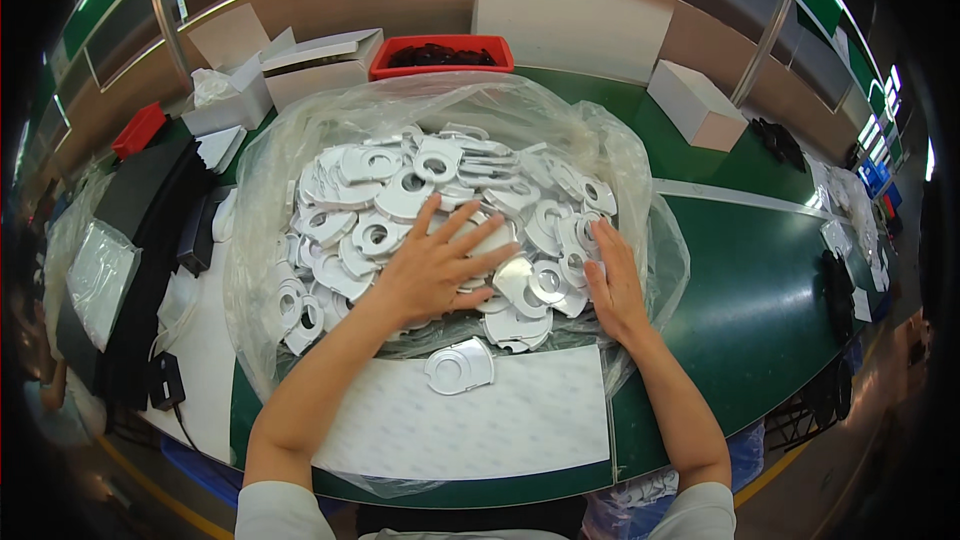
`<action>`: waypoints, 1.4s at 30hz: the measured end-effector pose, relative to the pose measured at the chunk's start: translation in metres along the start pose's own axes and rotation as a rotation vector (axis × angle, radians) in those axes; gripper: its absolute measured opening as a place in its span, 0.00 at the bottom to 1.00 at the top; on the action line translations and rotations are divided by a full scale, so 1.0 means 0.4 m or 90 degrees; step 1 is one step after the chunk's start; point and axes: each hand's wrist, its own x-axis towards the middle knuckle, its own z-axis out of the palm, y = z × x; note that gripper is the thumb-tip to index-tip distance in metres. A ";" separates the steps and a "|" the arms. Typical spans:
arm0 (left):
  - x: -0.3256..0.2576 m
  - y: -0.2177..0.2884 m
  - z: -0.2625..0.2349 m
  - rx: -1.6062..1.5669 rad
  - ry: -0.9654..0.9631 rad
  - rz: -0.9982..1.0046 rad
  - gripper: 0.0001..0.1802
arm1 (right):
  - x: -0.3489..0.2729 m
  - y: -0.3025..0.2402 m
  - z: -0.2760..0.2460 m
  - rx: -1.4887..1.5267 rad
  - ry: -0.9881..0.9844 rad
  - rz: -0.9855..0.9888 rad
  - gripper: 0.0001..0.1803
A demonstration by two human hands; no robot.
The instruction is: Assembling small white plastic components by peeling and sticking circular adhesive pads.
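a big heap of flat white pieces with round rings in them sits inside a wide open clear plastic bag, in the middle of a green table. the left hand lies over the near middle part of the heap, palm down, with its fingers spread wide apart, and it is not gripping any piece. the right hand is at the right side of the heap, with its fingers close together and pointing away, and its thumb sticking out to the side. it is loose and not in a fist, and its fingertips are at the white pieces there, but i cannot tell if they press on them. one loose white piece lies by itself on a pale sheet, between the two arms and on the near side of the heap. behind the bag is a red bin with black things in it. white open boxes stand to the left of the bin, and a long white box lies to the right. a small red tray is far over on the left.
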 end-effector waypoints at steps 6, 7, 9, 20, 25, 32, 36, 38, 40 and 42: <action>0.001 0.007 -0.034 -0.095 -0.033 -0.047 0.41 | 0.014 -0.077 -0.109 0.072 -0.016 0.043 0.12; 0.000 0.016 -0.064 -0.088 -0.035 -0.053 0.41 | 0.018 -0.101 -0.133 0.080 -0.017 0.037 0.12; 0.005 0.044 -0.134 -0.137 -0.068 -0.082 0.46 | 0.018 -0.144 -0.181 0.138 -0.300 0.126 0.06; -0.174 0.165 -0.151 -0.184 -0.361 -0.091 0.09 | -0.035 -0.177 -0.128 -0.067 -0.471 0.038 0.14; -0.155 0.186 -0.058 -0.223 -0.247 -0.051 0.05 | -0.095 -0.132 -0.144 -0.058 -0.516 0.153 0.11; -0.139 0.183 -0.044 -0.205 -0.172 -0.054 0.12 | -0.065 -0.009 -0.108 0.044 -0.637 0.180 0.14; -0.134 0.175 -0.067 -0.253 -0.219 -0.113 0.11 | -0.039 0.015 -0.091 0.032 -0.666 0.101 0.13; -0.131 0.178 -0.059 -0.236 -0.196 -0.089 0.10 | -0.048 0.042 -0.085 0.022 -0.639 0.066 0.12; -0.125 0.178 -0.052 -0.217 -0.205 -0.086 0.10 | -0.050 0.028 -0.086 -0.001 -0.636 0.088 0.11; -0.119 0.179 -0.044 -0.199 -0.212 -0.078 0.10 | -0.061 -0.002 -0.100 -0.026 -0.629 0.115 0.11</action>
